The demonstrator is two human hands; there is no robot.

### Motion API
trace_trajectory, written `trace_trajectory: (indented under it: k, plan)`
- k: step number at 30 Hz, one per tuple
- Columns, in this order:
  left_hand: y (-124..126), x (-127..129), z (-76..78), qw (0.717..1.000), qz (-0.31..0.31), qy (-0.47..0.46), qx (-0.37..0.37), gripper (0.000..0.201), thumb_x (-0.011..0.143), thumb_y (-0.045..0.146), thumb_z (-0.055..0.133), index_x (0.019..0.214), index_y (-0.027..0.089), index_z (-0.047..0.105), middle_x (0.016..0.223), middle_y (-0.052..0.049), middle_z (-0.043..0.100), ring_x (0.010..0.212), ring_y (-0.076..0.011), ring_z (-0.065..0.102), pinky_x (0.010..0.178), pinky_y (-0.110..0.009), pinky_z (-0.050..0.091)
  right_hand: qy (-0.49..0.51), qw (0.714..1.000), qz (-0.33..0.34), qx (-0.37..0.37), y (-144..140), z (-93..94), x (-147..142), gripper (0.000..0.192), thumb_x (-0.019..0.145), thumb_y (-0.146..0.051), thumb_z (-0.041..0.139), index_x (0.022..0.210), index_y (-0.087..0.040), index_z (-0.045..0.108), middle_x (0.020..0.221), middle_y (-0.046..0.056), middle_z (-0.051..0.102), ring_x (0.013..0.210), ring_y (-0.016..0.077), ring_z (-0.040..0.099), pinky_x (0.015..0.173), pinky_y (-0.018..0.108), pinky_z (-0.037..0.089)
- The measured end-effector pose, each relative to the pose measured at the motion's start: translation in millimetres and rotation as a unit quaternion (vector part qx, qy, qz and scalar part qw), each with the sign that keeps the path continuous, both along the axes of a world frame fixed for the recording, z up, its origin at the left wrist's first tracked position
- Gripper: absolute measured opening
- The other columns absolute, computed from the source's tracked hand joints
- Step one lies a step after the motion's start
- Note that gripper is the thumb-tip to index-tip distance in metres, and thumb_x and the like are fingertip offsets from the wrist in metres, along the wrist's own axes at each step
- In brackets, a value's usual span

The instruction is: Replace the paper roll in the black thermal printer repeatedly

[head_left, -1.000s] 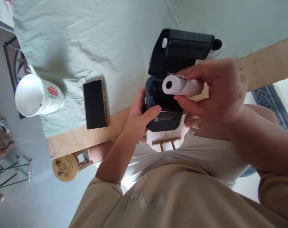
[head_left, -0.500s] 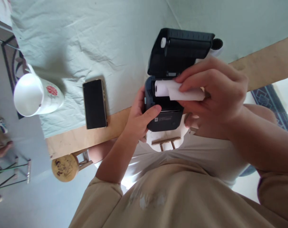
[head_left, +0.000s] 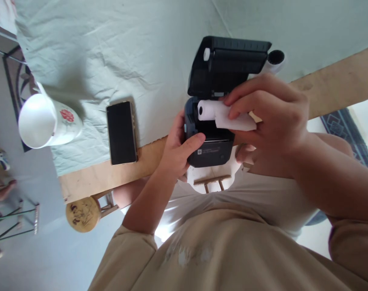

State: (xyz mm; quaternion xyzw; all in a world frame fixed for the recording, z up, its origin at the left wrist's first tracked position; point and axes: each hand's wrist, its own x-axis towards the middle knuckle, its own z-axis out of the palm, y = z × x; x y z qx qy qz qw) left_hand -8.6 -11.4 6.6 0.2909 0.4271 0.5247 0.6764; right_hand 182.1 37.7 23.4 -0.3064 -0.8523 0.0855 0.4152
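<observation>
**Paper roll at the open printer**

While my right hand [head_left: 271, 121] pinches the white paper roll [head_left: 223, 115] over the open black printer [head_left: 214, 117] at frame centre, my left hand [head_left: 178, 149] grips the printer's side. A phone [head_left: 121, 132] and mug [head_left: 47, 121] lie at left on the cloth [head_left: 126, 48].

The printer [head_left: 216, 117] is dark grey to black, its raised lid [head_left: 229, 64] black inside. The paper roll [head_left: 223, 115] is white, as is a second roll [head_left: 273, 62] behind the lid. A pale green, creased cloth [head_left: 126, 48] covers the desk [head_left: 93, 178], whose bare near edge is light brown wood. The phone [head_left: 121, 132] has a black screen and gold rim. The cup [head_left: 47, 123] at the cloth's left edge is white with a red flower print.
</observation>
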Motion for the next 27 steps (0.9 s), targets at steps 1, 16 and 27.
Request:
trace_trajectory:
  k: [1,16,27]
  plan:
    - [0,0,0.0,1.0,-0.001,-0.002,-0.002,0.043,0.075,0.026,0.077,0.115,0.029,0.063,0.114,0.001,0.068,0.101,-0.0159,0.068,0.086,-0.028,0.059,0.006,1.0,0.011,-0.002,1,-0.8,1,0.015,0.082,-0.015,0.065,0.09,-0.021,0.054,0.106,0.0,0.064,0.099,0.0108,0.066,0.08,0.025,0.057]
    - [0,-3,2.3,1.0,0.007,0.016,-0.005,0.058,0.067,0.016,0.082,0.12,0.028,0.06,0.101,0.003,0.071,0.091,-0.0145,0.07,0.08,-0.026,0.06,-0.035,0.988,0.149,-0.009,1,3.6,1,0.028,0.088,-0.046,0.06,0.093,-0.018,0.06,0.091,0.002,0.061,0.086,0.0135,0.055,0.076,0.034,0.044]
    - [-2,-5,7.9,0.999,0.003,0.041,-0.031,0.08,0.061,0.018,0.083,0.133,0.034,0.052,0.114,0.001,0.068,0.109,-0.0216,0.068,0.097,-0.037,0.059,0.032,0.999,0.007,-0.001,2,5.3,0,0.014,0.085,-0.027,0.059,0.096,-0.018,0.055,0.094,0.005,0.058,0.088,0.0132,0.055,0.077,0.034,0.049]
